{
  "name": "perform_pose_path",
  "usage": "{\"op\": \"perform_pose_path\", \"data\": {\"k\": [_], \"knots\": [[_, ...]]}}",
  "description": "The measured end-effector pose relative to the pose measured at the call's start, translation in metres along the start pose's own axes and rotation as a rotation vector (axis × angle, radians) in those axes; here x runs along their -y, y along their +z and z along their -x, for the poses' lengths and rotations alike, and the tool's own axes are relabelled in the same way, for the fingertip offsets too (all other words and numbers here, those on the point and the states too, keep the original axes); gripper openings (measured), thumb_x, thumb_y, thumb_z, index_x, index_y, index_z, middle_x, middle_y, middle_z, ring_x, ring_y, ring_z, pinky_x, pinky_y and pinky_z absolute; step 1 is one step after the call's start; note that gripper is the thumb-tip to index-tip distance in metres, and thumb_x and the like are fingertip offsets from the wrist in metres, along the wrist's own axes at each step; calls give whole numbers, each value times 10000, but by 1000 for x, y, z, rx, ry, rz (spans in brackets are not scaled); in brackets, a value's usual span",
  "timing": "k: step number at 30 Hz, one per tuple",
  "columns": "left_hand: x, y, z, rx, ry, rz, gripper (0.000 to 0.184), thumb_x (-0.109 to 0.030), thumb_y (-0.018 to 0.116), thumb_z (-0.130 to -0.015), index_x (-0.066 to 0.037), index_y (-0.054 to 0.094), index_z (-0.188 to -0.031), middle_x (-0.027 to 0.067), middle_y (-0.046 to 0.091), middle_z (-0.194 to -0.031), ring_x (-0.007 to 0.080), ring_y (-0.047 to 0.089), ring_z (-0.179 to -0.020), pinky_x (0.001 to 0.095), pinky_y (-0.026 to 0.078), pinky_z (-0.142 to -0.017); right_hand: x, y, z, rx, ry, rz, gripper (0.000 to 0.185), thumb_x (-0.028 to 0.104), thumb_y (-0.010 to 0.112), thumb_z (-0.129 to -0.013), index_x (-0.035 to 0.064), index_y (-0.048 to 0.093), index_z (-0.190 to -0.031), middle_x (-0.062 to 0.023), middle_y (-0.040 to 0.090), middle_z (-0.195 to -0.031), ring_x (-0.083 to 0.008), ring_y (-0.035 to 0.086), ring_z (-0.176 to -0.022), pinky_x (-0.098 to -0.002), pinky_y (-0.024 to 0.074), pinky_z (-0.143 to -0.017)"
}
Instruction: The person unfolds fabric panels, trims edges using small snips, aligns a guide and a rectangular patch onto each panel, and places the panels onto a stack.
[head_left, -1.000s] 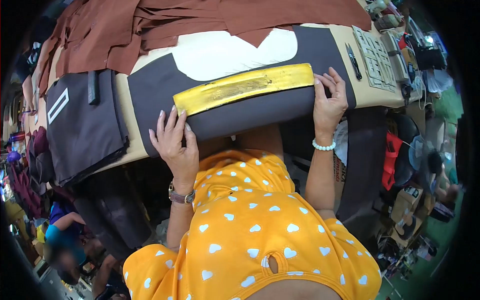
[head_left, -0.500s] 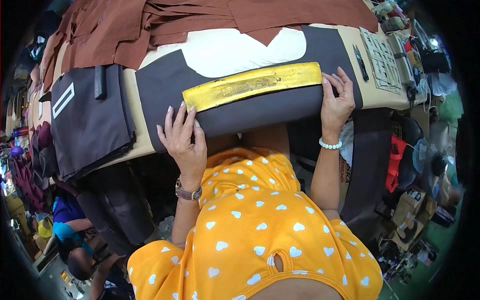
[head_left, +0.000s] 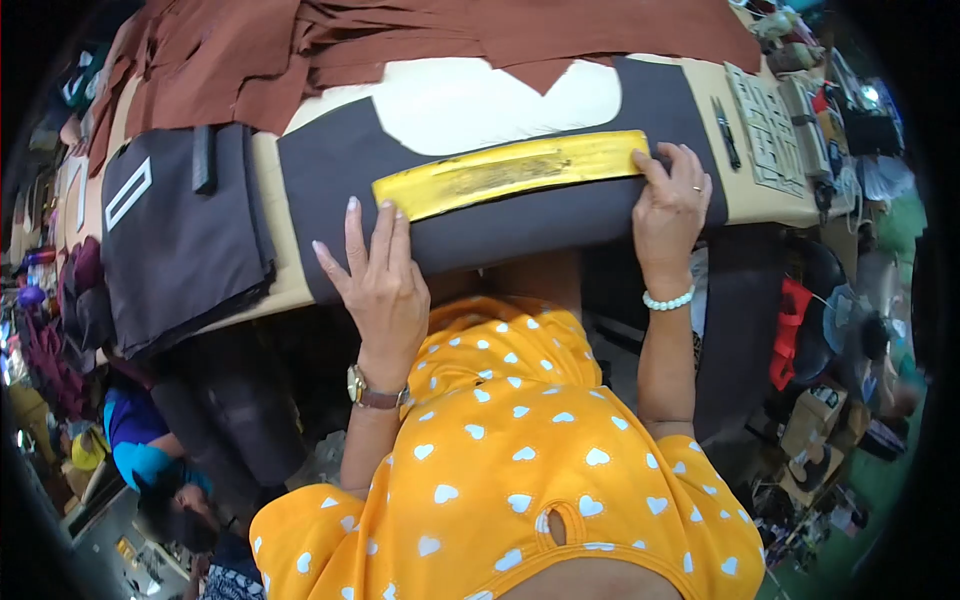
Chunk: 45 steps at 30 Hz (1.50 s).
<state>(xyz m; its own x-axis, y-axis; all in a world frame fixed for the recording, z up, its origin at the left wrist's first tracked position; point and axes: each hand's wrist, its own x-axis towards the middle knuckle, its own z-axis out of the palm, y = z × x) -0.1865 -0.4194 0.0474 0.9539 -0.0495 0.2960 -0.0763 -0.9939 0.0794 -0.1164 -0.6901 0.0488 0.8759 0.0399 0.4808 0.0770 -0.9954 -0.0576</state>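
Note:
A curved yellow strip (head_left: 510,174) with dark smudges lies across a dark cloth piece (head_left: 520,225) at the table's front edge. My left hand (head_left: 382,285) has its fingers spread, with fingertips on the strip's left end and the cloth beside it. At the strip's right end, my right hand (head_left: 672,220) has its thumb side and bent fingers against the corner; whether it grips the strip is hard to tell. Above the strip a cream surface (head_left: 480,100) shows through the cloth's curved cut-out.
Dark cloth pieces (head_left: 180,240) are stacked at left, bearing a white frame (head_left: 128,194) and a black bar (head_left: 203,160). Reddish-brown cloth (head_left: 400,35) covers the back. Black snips (head_left: 725,133) and a slotted template (head_left: 765,130) lie right. Another person (head_left: 150,450) is at lower left.
My left hand has turned flatter, its fingers spreading over the strip's left end. My right hand has turned, its fingers now lower by the right end. The view has shifted slightly.

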Motion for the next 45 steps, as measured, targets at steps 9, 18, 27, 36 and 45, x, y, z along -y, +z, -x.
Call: {"op": "perform_pose_path", "data": {"k": [9,18,27,36,45], "knots": [[-21,-3,-9,64,53,-124,385,-269,505,-894,-172,519,-1267,179,491,-1217,287,382,-1252,628,48,-1037,-22,0,-4,-6,91,-392,176,35,554,-768,57,677,-892,-131,578,-1043,-296,520,-1045,-434,392,-902],[-23,-7,-10,85,57,-111,387,-249,522,-895,-159,513,-1272,190,480,-1223,305,373,-1257,615,92,-1045,-208,12,-46,-217,454,29,199,108,579,-777,37,660,-944,-144,616,-1013,-312,558,-974,-403,428,-857],[-23,-8,-11,82,52,-107,373,-227,524,-894,-152,519,-1260,192,482,-1212,314,390,-1237,612,126,-1042,-278,9,-40,-5,515,32,291,288,602,-804,65,663,-981,-187,645,-953,-360,611,-892,-431,465,-797],[-21,-7,-14,76,66,-113,335,-252,511,-897,-133,562,-1206,184,510,-1163,307,421,-1197,621,173,-1018,-279,-7,-54,-249,498,92,312,288,461,-891,86,572,-1101,-220,623,-990,-413,590,-922,-476,455,-797],[4,-12,-40,52,176,470,145,-26,555,-828,3,608,-960,123,575,-940,306,554,-854,342,456,-721,-51,-64,-25,117,396,-1269,416,28,555,-863,21,459,-1268,-69,607,-989,-73,581,-750,-191,486,-639]]}}
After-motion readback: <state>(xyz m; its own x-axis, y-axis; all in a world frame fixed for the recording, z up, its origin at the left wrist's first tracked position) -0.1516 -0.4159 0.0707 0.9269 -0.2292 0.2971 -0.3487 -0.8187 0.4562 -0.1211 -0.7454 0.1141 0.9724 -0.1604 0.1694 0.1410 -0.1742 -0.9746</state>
